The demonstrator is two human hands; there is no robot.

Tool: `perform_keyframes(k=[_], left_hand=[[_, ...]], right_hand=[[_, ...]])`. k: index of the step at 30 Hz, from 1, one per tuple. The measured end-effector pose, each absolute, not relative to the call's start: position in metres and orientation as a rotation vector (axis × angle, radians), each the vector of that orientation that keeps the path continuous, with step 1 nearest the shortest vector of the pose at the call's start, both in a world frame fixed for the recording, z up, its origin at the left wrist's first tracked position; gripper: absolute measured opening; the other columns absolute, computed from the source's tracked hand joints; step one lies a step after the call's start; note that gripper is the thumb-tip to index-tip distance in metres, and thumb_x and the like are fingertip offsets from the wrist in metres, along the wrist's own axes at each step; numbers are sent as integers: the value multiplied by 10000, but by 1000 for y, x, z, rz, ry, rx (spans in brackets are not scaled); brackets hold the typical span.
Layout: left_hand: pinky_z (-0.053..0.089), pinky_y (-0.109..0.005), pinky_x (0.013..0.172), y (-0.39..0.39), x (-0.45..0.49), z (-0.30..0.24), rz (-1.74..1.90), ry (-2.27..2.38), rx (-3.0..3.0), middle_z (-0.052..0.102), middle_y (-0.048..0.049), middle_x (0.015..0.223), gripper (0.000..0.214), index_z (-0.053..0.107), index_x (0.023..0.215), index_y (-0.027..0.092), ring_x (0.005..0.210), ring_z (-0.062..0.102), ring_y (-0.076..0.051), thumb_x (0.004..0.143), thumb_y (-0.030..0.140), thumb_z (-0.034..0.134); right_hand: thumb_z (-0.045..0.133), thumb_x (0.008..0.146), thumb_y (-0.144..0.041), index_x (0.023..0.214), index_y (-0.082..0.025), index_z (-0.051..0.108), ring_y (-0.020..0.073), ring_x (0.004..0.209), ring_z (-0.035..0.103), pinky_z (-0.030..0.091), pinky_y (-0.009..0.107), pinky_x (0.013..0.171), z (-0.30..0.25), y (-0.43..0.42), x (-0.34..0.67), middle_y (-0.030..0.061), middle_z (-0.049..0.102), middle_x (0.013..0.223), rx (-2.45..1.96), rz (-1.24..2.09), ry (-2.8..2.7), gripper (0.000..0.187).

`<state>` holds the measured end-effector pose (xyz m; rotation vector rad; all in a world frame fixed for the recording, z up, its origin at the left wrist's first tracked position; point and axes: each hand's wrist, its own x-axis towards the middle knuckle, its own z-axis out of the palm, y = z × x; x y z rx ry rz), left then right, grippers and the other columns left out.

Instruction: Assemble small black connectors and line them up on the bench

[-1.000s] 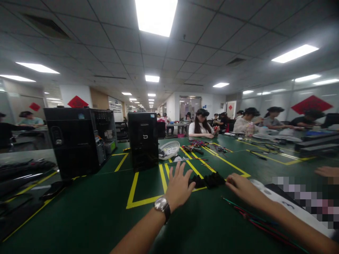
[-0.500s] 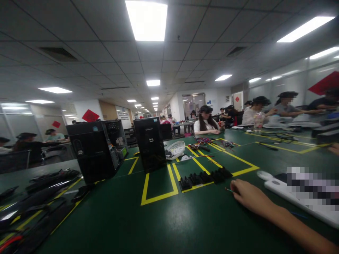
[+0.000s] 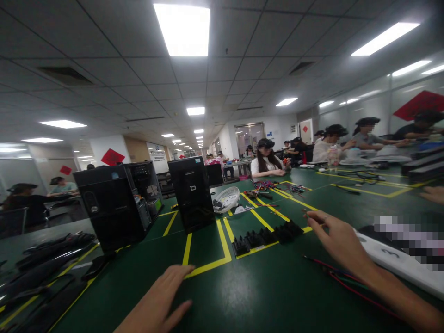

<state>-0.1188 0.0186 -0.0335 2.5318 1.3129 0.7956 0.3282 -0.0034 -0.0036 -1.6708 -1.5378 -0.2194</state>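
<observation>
My left hand [image 3: 161, 296] is low in front of me, palm down, its fingers straight and lying together, thumb held apart, with nothing in its grasp. I cannot tell whether it touches the green table [image 3: 263, 300]. Just beyond its fingertips, a corner of yellow tape [image 3: 210, 267] marks the tabletop.

My right hand [image 3: 340, 238] is raised farther forward, thumb and fingers bent toward each other. A small greenish tip shows at the fingertips, but it is blurred and I cannot tell whether I am pinching it.

Just left of my right hand lies a row of small black parts [image 3: 260, 238]. On the near side of that hand, partly behind my forearm, is a bundle of thin red, green and dark wires [image 3: 340, 274]. To its right is a white strip [image 3: 398, 260] marked 3.

Well beyond my left hand stand a black computer tower [image 3: 192, 199] and, left of it, an open computer case [image 3: 111, 210]. A white basket [image 3: 229, 198] sits beside the tower.
</observation>
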Motion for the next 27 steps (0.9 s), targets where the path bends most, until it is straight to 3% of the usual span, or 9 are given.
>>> perform_keyframes(k=[3,5,7,9,13,17,20,24,27], left_hand=[[311,-418,1046,67,-46,-35,766,1229,2373,447,-100,1375,639,391,1351,227,1233,420,-265,788,485,546],[317,-431,1003,98,3,-43,720,1246,2358,507,-137,1281,602,475,1263,185,1194,424,-297,754,491,572],[358,-423,919,116,36,-53,719,1222,2365,580,-131,1114,480,577,1077,167,1064,484,-300,709,473,621],[388,-377,838,119,47,-59,746,1202,2365,586,-102,1017,422,572,982,165,960,507,-266,667,428,671],[393,-256,686,93,29,-60,948,1069,2215,557,-8,897,436,474,952,197,811,511,-166,602,260,726],[350,-195,508,55,5,-61,1128,949,1814,509,71,726,487,368,937,240,603,496,-98,583,132,685],[327,-183,411,34,-7,-72,1158,864,1497,523,89,677,537,266,888,265,451,474,-77,581,157,694],[354,-189,423,24,-22,-79,1315,768,1308,556,66,704,582,262,890,263,459,523,-87,569,215,745],[405,-218,497,26,-36,-78,1379,800,1256,593,8,797,711,305,1068,242,595,589,-134,532,171,766]], right_hand=[[410,856,-455,1065,-217,614,256,892,629,467,360,786,7,-23,311,92,682,1052,-1582,-100,-1562,377],[412,846,-490,1074,-233,609,236,794,627,477,332,698,6,-37,299,75,693,950,-1570,33,-1611,396],[398,841,-522,1091,-236,590,203,644,591,452,301,581,-1,-46,286,41,666,761,-1588,189,-1644,426],[378,842,-548,1078,-233,580,177,561,535,409,280,516,-12,-49,274,2,583,624,-1592,364,-1663,442],[397,838,-552,979,-222,569,133,530,467,347,241,465,-37,-34,240,-42,471,583,-1442,727,-1624,398],[435,787,-575,868,-198,534,79,372,329,241,218,366,-48,-12,186,-88,404,475,-1250,1011,-1515,398],[435,748,-613,764,-201,487,56,304,298,204,202,322,-49,-3,142,-73,480,444,-1170,1153,-1493,415],[447,734,-599,718,-202,449,53,279,351,205,185,301,-49,-2,95,-18,593,477,-1107,1170,-1544,397],[477,730,-614,691,-204,459,46,276,337,213,188,318,-57,0,73,-31,579,454,-1105,1110,-1513,412]])
